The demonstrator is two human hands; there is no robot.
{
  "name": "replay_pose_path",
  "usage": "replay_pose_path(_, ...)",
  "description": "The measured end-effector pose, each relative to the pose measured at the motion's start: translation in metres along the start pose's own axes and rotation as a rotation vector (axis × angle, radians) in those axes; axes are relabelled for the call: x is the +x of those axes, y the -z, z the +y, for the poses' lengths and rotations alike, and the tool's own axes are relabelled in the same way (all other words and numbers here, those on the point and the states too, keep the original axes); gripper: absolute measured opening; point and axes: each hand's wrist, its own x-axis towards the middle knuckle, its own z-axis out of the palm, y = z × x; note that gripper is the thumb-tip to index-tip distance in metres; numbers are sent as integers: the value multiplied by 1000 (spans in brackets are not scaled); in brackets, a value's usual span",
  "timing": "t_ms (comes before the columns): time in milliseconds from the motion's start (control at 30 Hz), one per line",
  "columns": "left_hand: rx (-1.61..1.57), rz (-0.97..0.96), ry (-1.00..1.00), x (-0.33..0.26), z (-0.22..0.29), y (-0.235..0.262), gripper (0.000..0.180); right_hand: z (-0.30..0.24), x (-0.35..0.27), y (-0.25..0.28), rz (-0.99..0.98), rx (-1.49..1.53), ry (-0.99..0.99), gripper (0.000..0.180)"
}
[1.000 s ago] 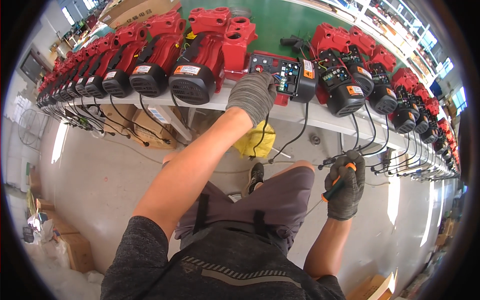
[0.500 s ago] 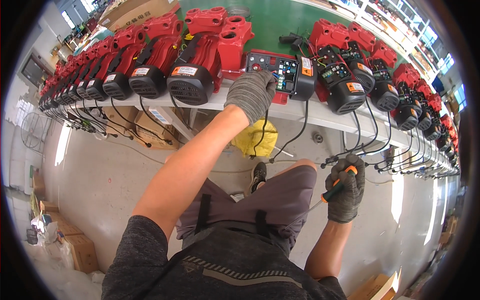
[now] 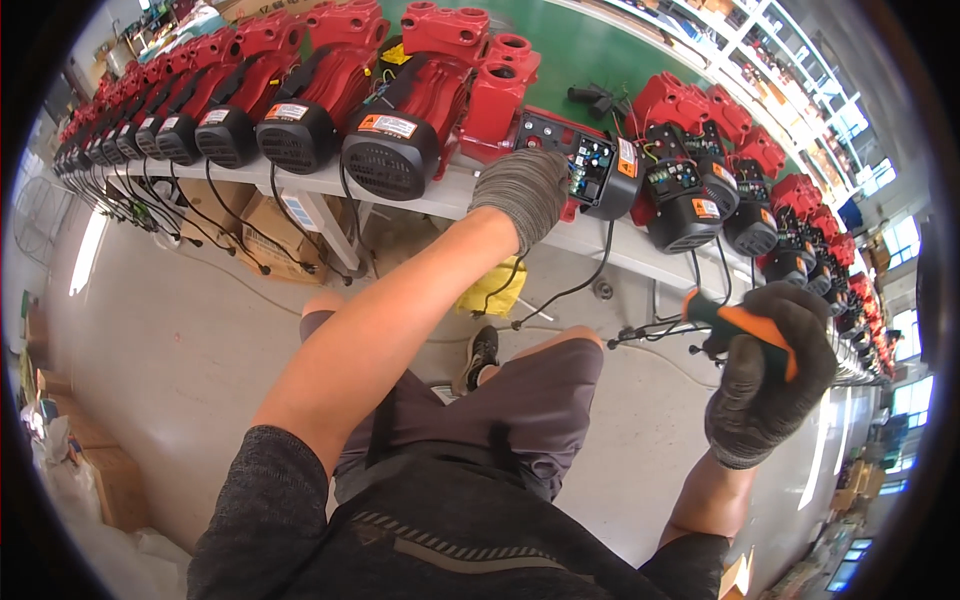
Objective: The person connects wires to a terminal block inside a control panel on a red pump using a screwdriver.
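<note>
Facing a row of red-and-black pumps (image 3: 390,150) left of the opened pump (image 3: 593,160), on the same green-topped bench (image 3: 585,50). Below the opened pump, seeing a yellow bag (image 3: 505,285). Resting the gloved left hand (image 3: 525,190) on the opened pump's near side, at the bench edge; cannot tell the fingers' spread or grip. Seeing more pumps (image 3: 685,205) right of the opened pump, with circuit boards bared. Gripping an orange-and-green-handled screwdriver (image 3: 757,328) in the gloved right hand (image 3: 775,375), with curled fingers, well right of the opened pump and nearer the body.
</note>
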Motion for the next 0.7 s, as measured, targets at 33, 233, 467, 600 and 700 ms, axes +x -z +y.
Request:
replay_pose_path(33,10,-13,-16,0,0,0,15,-3,7,-3,64,8,54,34)
replay_pose_path(233,35,-21,-69,3,-5,-10,17,17,15,-32,-14,-142,198,35)
replay_pose_path(467,-37,-53,-36,3,-6,-6,16,26,15,-49,-72,-178,176,30)
replay_pose_path(600,-38,-29,-69,3,-8,-10,16,27,15,-52,-87,-206,177,27)
replay_pose_path(700,-48,-5,-89,0,-8,-9,16,26,14,-53,-93,-204,170,25)
